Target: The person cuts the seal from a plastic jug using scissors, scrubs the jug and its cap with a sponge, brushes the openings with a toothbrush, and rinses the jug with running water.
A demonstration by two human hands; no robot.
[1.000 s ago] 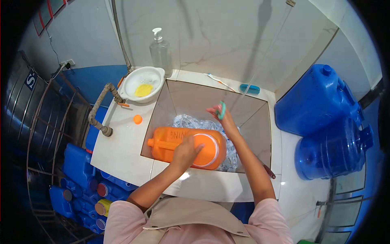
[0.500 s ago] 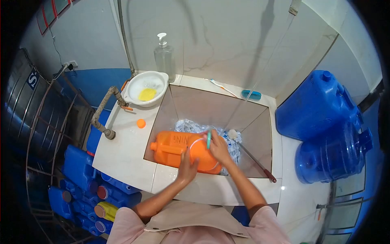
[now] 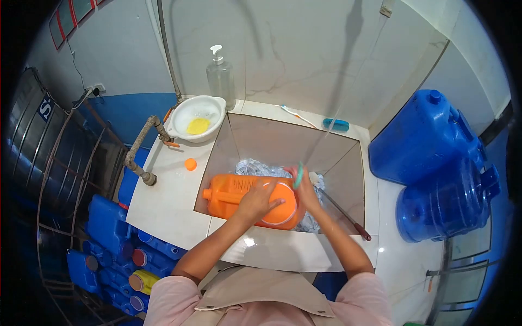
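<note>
An orange jug [image 3: 231, 187] lies on its side in the tiled sink [image 3: 283, 127], its spout pointing left and its round orange lid facing up. My left hand [image 3: 258, 202] rests on the jug beside the lid, fingers apart. At the jug's right end is my right hand [image 3: 306, 190], with a green scrubber-like ring [image 3: 298, 175] at its fingers. Beneath the jug lies crumpled clear and blue plastic [image 3: 255, 167]. A long-handled brush [image 3: 348, 216] leans on the sink's right front edge.
A white basin [image 3: 176, 122] with a yellow sponge, a pump bottle [image 3: 219, 79] and an orange cap [image 3: 190, 164] stand left. A toothbrush [image 3: 296, 116] and blue brush [image 3: 335, 125] lie behind. Blue containers [image 3: 418, 141] stand right; a pipe [image 3: 142, 144] rises left.
My left hand has moved up onto the jug by the lid. My right hand, which came down onto the jug earlier, has shifted right to its end with the green ring.
</note>
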